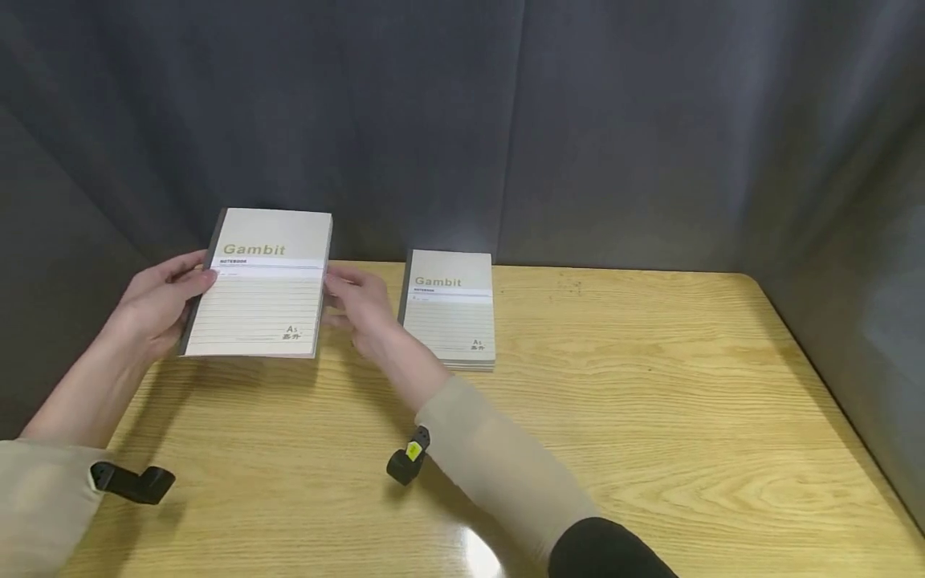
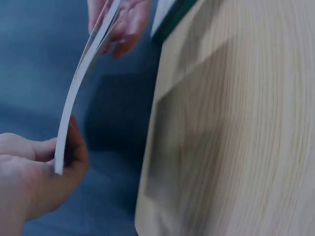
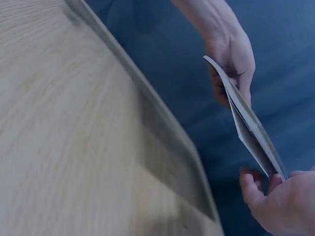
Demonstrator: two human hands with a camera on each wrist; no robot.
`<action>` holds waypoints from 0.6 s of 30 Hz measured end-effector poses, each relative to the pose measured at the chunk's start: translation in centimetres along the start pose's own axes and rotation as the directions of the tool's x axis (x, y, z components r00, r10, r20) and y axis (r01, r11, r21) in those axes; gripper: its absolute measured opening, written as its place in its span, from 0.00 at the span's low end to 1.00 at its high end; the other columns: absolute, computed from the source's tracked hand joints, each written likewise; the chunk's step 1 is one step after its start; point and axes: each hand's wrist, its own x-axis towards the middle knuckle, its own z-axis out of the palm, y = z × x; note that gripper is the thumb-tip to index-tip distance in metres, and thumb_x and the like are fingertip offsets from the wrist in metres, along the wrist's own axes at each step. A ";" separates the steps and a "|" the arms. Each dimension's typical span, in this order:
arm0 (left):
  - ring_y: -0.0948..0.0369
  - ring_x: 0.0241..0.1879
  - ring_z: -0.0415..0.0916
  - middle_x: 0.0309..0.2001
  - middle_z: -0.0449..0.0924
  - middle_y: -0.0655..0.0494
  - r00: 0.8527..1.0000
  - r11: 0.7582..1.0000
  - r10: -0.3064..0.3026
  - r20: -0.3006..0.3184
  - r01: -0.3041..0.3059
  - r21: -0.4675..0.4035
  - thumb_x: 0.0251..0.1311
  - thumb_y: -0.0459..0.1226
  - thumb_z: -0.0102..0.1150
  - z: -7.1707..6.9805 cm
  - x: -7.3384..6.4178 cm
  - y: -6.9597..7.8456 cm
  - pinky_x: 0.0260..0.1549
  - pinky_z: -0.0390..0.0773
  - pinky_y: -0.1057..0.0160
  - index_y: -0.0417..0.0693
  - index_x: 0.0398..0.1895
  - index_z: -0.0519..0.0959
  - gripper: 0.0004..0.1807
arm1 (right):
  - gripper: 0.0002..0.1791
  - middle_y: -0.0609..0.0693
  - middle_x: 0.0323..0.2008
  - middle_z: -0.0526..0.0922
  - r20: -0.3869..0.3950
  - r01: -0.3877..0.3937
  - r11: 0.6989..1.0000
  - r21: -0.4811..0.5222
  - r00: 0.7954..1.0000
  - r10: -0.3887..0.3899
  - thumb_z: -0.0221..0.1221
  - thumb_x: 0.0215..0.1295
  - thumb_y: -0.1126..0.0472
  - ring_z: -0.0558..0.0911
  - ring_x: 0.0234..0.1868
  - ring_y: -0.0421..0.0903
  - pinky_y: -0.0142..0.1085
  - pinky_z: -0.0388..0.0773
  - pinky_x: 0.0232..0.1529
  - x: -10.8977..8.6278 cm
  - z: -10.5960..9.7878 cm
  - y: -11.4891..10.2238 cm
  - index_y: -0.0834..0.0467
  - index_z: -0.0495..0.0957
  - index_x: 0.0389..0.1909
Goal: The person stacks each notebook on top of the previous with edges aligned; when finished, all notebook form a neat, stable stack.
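A cream notebook with a dark spine and gold "Gambit" lettering is held up over the back left of the table, its cover facing the head camera. My left hand grips it at the spine edge, thumb on the front and fingers behind. At the opposite edge is my right hand, with thumb and fingers on either side of the pages. In the right wrist view the notebook is edge-on, slightly bowed, and one cover stands apart from the pages. A stack of matching notebooks lies just right of my right hand.
The wooden table has its back edge close to a dark grey curtain. Curtain also hangs along both sides. Black wrist cameras are strapped on both sleeves, sticking out over the table.
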 end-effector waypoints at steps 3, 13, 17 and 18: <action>0.71 0.46 0.72 0.50 0.67 0.67 0.995 0.989 0.046 -0.088 -0.033 0.146 0.77 0.51 0.48 2.2 -0.5 0.8 0.39 0.81 0.74 0.46 0.84 0.47 0.41 | 0.17 0.47 0.38 0.83 -0.011 0.029 1.000 -0.006 1.000 -0.029 0.55 0.78 0.60 0.87 0.46 0.47 0.40 0.88 0.53 -0.6 -1.5 -1.4 0.59 0.79 0.62; 0.67 0.49 0.74 0.53 0.65 0.65 0.993 0.997 0.080 -0.089 -0.079 0.016 0.80 0.44 0.43 11.5 -0.6 1.8 0.43 0.83 0.75 0.52 0.84 0.49 0.34 | 0.22 0.48 0.42 0.80 -0.074 0.162 0.980 -0.112 0.982 -0.171 0.63 0.68 0.67 0.82 0.42 0.41 0.46 0.84 0.61 -1.6 -9.1 -3.5 0.60 0.80 0.62; 0.64 0.54 0.74 0.57 0.68 0.58 0.996 0.997 0.074 -0.044 -0.075 -0.013 0.80 0.42 0.43 14.6 0.0 1.3 0.50 0.81 0.74 0.55 0.85 0.45 0.35 | 0.21 0.48 0.43 0.79 -0.125 0.153 0.979 -0.137 0.978 -0.170 0.63 0.67 0.70 0.81 0.44 0.41 0.43 0.85 0.57 -1.8 -12.3 -3.9 0.61 0.81 0.61; 0.62 0.55 0.74 0.59 0.69 0.56 0.997 0.997 0.073 -0.037 -0.074 -0.019 0.80 0.41 0.44 15.3 0.2 1.2 0.52 0.80 0.72 0.56 0.85 0.45 0.36 | 0.21 0.49 0.45 0.79 -0.136 0.147 0.978 -0.146 0.977 -0.167 0.63 0.67 0.69 0.81 0.45 0.41 0.41 0.86 0.55 -1.9 -13.1 -4.0 0.61 0.81 0.62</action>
